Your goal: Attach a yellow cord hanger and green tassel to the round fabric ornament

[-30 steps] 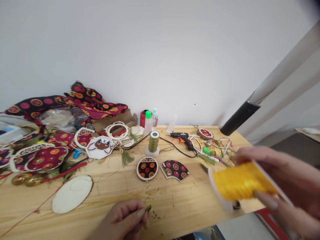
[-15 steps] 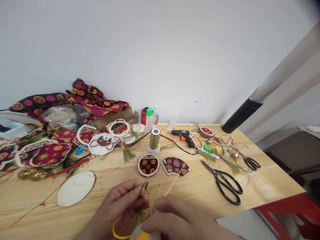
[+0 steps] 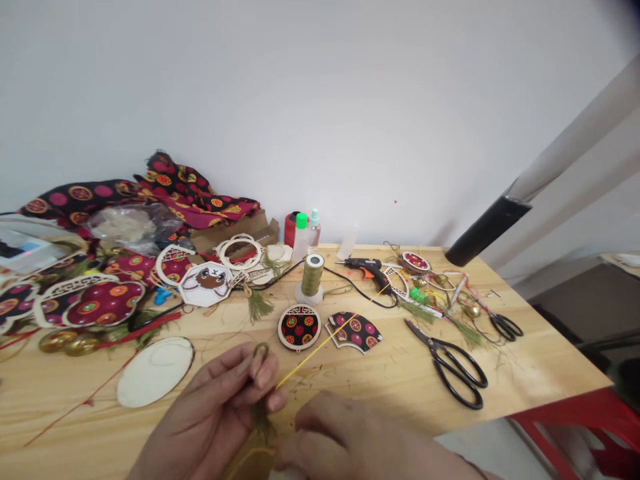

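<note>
My left hand [image 3: 215, 400] pinches an olive-green tassel [image 3: 261, 421], its cord loop [image 3: 261, 352] standing up above the fingertips and its fringe hanging below. A yellow thread [image 3: 320, 348] stretches from these fingers up and right across the table. Low and close by, my right hand [image 3: 345, 433] has its fingers curled in; whatever they grip is hidden. A blurred yellowish-brown shape [image 3: 250, 463] shows at the bottom edge between the hands. Beyond the fingers lie a round fabric pendant [image 3: 299, 327] in a wooden frame and a fan-shaped fabric piece [image 3: 367, 328].
Black-handled scissors [image 3: 453, 367] lie at right, with a glue gun [image 3: 367, 268] behind. An olive thread spool [image 3: 313, 277] stands upright mid-table. A white oval [image 3: 155, 373] lies at left, in front of piled ornaments and patterned fabric [image 3: 185, 183]. A red stool [image 3: 565, 427] is at lower right.
My left hand has shifted left and turned, bringing the tassel's loop upright. The yellow thread now reaches farther up and right. The white-and-yellow object by my right hand no longer shows clearly.
</note>
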Available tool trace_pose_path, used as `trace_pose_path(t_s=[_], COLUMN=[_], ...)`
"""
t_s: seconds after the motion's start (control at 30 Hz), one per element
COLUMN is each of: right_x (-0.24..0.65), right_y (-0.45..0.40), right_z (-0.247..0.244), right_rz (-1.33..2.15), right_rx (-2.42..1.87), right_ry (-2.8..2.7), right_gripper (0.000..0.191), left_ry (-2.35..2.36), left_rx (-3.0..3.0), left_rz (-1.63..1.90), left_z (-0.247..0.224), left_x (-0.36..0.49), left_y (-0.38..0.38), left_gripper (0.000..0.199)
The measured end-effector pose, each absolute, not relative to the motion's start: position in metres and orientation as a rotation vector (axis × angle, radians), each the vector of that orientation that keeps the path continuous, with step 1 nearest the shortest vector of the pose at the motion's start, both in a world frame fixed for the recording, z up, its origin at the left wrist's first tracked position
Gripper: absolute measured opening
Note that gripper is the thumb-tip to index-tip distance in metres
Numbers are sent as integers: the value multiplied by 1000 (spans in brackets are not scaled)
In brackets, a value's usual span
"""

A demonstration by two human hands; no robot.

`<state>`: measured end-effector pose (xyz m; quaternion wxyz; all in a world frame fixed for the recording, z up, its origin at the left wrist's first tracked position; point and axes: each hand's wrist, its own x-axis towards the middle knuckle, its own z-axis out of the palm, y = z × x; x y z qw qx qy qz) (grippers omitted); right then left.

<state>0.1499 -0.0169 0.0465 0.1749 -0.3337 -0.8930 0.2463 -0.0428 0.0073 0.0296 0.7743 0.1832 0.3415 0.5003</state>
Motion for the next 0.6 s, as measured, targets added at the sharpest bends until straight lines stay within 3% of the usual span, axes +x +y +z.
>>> trace_pose_path(t_s=[0.3,0.6], right_x=[178,221], right_y=[-21,-38], right_z=[70,74], right_rz=[512,731], right_rx=[-1140,-1638], right_ry=[-2904,-2724], right_gripper=[10,45], left_ry=[676,774], left_rx=[556,498], left_rz=[1186,1256], left_z=[36,44], left_x=[-67,-48], left_y=[-3,5], left_gripper=[21,22])
